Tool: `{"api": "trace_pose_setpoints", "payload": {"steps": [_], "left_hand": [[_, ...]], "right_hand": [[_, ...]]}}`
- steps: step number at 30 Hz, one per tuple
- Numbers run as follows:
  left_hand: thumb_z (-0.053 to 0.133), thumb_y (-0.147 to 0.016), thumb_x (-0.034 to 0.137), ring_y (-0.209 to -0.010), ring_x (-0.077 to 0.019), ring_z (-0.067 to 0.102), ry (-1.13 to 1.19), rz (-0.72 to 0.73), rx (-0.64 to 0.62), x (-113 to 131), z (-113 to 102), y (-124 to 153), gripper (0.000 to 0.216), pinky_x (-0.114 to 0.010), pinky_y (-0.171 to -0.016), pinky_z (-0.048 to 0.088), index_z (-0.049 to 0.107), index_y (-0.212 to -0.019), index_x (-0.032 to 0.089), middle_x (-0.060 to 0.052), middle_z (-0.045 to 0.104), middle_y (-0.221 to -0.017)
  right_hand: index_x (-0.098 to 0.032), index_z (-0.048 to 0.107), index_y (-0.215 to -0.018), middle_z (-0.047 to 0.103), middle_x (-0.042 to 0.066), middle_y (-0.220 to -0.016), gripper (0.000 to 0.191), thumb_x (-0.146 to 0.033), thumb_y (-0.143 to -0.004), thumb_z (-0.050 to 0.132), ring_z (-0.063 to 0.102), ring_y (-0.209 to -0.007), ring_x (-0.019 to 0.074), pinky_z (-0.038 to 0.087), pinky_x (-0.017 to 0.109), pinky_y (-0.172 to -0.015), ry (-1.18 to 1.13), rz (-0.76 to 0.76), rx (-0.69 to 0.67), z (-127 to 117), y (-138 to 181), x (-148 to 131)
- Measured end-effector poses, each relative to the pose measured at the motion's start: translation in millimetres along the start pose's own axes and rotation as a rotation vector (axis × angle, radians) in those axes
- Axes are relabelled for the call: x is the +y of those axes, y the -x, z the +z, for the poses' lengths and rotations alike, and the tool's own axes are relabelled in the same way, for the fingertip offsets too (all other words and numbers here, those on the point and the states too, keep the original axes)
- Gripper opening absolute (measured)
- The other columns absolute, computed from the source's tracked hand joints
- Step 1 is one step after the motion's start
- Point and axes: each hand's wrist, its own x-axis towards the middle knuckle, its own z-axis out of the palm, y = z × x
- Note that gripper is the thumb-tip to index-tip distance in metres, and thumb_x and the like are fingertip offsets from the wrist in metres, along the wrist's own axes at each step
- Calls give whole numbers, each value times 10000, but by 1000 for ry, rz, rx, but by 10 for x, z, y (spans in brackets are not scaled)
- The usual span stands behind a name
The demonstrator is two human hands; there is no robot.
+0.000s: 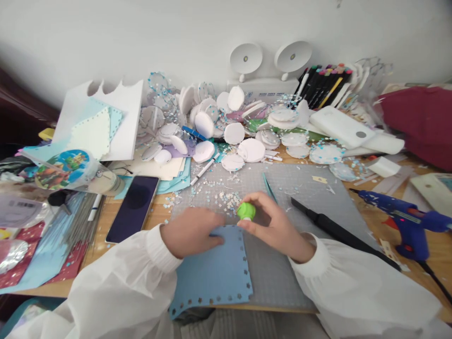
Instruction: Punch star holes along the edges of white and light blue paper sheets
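My left hand (192, 231) lies on the top edge of a light blue card sheet (215, 273) whose border is punched with small star-shaped holes, its fingers curled and pressing the sheet down. My right hand (273, 225) is closed round a small green hole punch (246, 211) that sits at the sheet's upper right corner. The sheet rests on a grey cutting mat (282, 188) strewn with tiny punched bits (226, 197). Both arms wear white sleeves.
A dark phone (133, 207) lies left of the mat. A blue glue gun (406, 221) and a black tool (332, 226) are on the right. Several white discs (233, 134), markers (323, 84), a white box (106, 117) and paper clutter crowd the back and left.
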Motion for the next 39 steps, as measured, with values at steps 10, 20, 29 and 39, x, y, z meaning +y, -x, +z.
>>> {"api": "trace_pose_setpoints", "payload": {"steps": [10, 20, 29, 39], "left_hand": [[585, -826, 321, -802, -193, 628, 227, 69, 134, -95, 83, -30, 138, -271, -677, 426, 629, -876, 200, -22, 673, -876], [505, -888, 207, -808, -147, 584, 374, 251, 166, -200, 151, -78, 99, -234, -724, 409, 601, -878, 185, -13, 645, -870], [557, -870, 296, -931, -189, 566, 497, 166, 320, -161, 106, 47, 235, -300, -835, 441, 567, -1076, 183, -61, 611, -1003], [707, -763, 312, -766, -144, 584, 1092, 114, 597, 76, 350, -203, 276, -262, -710, 502, 552, -936, 163, -25, 598, -844]], "right_hand": [[-242, 495, -1049, 583, 63, -1035, 306, -298, -799, 664, 598, -961, 182, 524, 335, -842, -157, -2, 143, -21, -65, 64], [-238, 481, -1135, 593, 87, -1093, 340, -124, -836, 596, 581, -1043, 198, 496, 372, -907, 390, -406, -12, -64, -16, 55], [-228, 453, -1058, 575, 92, -1073, 334, -142, -801, 647, 575, -1040, 207, 499, 383, -882, 340, -394, 138, -56, -41, 98], [-197, 500, -1064, 595, 98, -1072, 272, -307, -843, 616, 569, -1015, 199, 476, 341, -860, 397, -521, 5, -59, -31, -2]]}}
